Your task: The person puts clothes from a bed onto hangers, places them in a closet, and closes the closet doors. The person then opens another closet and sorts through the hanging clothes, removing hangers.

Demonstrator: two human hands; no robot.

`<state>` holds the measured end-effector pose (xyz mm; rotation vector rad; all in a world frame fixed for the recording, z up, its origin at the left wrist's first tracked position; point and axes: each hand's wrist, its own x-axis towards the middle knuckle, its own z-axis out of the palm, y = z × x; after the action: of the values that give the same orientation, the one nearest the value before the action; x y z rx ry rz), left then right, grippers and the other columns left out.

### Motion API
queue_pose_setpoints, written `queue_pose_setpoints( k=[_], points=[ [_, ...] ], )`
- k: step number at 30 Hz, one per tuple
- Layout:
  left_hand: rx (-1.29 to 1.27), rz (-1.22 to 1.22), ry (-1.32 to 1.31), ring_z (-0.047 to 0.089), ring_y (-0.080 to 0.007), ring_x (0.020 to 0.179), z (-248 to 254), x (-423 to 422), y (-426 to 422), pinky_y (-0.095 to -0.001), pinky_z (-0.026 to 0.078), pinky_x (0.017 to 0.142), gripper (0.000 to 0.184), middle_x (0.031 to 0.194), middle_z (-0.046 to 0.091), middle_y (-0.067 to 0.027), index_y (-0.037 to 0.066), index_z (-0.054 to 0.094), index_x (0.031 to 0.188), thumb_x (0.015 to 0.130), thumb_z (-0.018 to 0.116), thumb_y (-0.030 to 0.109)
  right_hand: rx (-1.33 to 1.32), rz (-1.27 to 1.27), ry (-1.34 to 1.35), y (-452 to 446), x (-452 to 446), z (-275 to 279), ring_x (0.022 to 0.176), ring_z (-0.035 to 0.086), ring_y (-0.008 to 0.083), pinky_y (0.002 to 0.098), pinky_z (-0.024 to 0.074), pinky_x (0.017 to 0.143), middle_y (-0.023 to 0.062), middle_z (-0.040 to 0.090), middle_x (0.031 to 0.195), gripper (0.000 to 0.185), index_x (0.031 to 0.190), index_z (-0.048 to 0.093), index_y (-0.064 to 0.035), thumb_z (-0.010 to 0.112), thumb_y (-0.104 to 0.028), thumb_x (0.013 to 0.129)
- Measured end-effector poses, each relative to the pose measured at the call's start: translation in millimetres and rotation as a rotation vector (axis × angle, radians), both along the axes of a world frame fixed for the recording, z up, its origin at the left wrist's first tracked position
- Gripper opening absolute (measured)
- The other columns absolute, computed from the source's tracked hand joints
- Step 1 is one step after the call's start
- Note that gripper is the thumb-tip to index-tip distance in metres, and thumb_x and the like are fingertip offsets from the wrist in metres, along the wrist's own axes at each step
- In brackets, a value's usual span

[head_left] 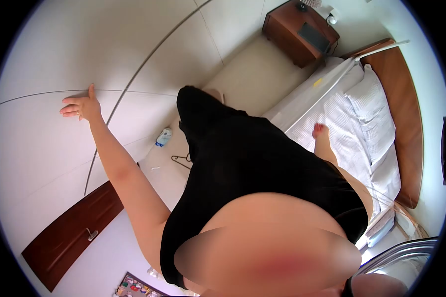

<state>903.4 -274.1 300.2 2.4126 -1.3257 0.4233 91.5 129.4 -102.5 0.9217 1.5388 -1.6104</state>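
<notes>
My left hand (pixel 83 106) reaches out to the left, with its back towards me, against the white panelled surface (pixel 39 138). Its fingers are spread, the thumb stands apart, and a ring shows on one finger. My right hand (pixel 320 130) is out on the other side, in front of the bed with its white striped bedding (pixel 327 114). Its fingers look small, reddish and blurred, and whether it touches the bedding or holds anything is not clear. My black top (pixel 262 158) fills the middle of the view.
A dark clothes hanger (pixel 181 159) and a blue-and-white packet (pixel 163 137) lie on the floor beside me. A wooden cabinet (pixel 297 34) stands beyond the bed, which has a wooden headboard (pixel 406 123). A brown door (pixel 69 237) with a metal handle appears lower left.
</notes>
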Motion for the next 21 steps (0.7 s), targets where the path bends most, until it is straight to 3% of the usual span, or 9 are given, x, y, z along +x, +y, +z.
queue_pose_setpoints(
  k=[2, 4, 10, 13, 16, 21],
  points=[
    [-0.005, -0.009, 0.000, -0.023, -0.0505, 0.137, -0.5, 1.5, -4.0, -0.0733, 0.026, 0.098, 0.131, 0.145, -0.027, -0.0367, 0.000, -0.020, 0.145, 0.072, 0.059, 0.076, -0.040, 0.282, -0.064, -48.9, 32.4, 31.8, 0.085, 0.066, 0.0156, 0.0265, 0.0415, 0.060, 0.0026, 0.068, 0.103, 0.023, 0.108, 0.058, -0.0077, 0.049, -0.021, 0.092],
    [-0.008, -0.003, 0.001, -0.023, -0.0504, 0.137, -0.5, 1.9, -4.9, -0.0732, 0.026, 0.098, 0.132, 0.145, -0.026, -0.0367, 0.000, -0.020, 0.145, 0.072, 0.059, 0.076, -0.125, 0.457, -0.090, -81.9, 57.2, 57.8, 0.093, 0.064, 0.0146, 0.0283, 0.0416, 0.069, 0.0025, 0.066, 0.115, 0.028, 0.118, 0.056, -0.0086, 0.049, -0.023, 0.094],
    [-0.040, 0.009, -0.005, -0.021, -0.0500, 0.138, -8.1, 9.0, -9.6, -0.0740, 0.026, 0.097, 0.135, 0.147, -0.024, -0.0350, 0.002, -0.018, 0.146, 0.068, 0.061, 0.077, -0.179, 0.721, -0.140, -91.5, 90.5, 66.4, 0.093, 0.062, 0.0152, 0.0270, 0.0394, 0.073, 0.0039, 0.065, 0.116, 0.032, 0.119, 0.057, -0.0079, 0.052, -0.024, 0.092],
    [-0.064, 0.004, -0.010, -0.020, -0.0498, 0.139, -9.1, 6.8, -10.6, -0.0745, 0.026, 0.096, 0.134, 0.148, -0.023, -0.0338, 0.004, -0.016, 0.148, 0.067, 0.062, 0.078, -0.087, 0.719, -0.198, -56.5, 87.9, 45.7, 0.090, 0.063, 0.0174, 0.0277, 0.0394, 0.073, 0.0060, 0.068, 0.107, 0.027, 0.112, 0.060, -0.0071, 0.053, -0.022, 0.091],
    [-0.054, 0.004, -0.006, -0.020, -0.0476, 0.140, -5.9, 1.9, -5.5, -0.0734, 0.025, 0.098, 0.131, 0.150, -0.022, -0.0319, 0.005, -0.014, 0.149, 0.069, 0.061, 0.077, 0.091, 0.652, -0.197, -28.5, 88.6, 61.5, 0.091, 0.063, 0.0170, 0.0289, 0.0404, 0.072, 0.0067, 0.067, 0.107, 0.024, 0.108, 0.060, -0.0084, 0.052, -0.022, 0.090],
    [-0.057, 0.012, -0.023, -0.021, -0.0447, 0.141, -6.5, 3.5, -6.4, -0.0735, 0.025, 0.098, 0.129, 0.151, -0.023, -0.0290, 0.007, -0.015, 0.149, 0.070, 0.060, 0.076, 0.155, 0.552, -0.120, 3.3, 60.7, 33.0, 0.094, 0.062, 0.0190, 0.0303, 0.0382, 0.076, 0.0076, 0.067, 0.107, 0.027, 0.111, 0.058, -0.0070, 0.051, -0.021, 0.089]
  ],
)
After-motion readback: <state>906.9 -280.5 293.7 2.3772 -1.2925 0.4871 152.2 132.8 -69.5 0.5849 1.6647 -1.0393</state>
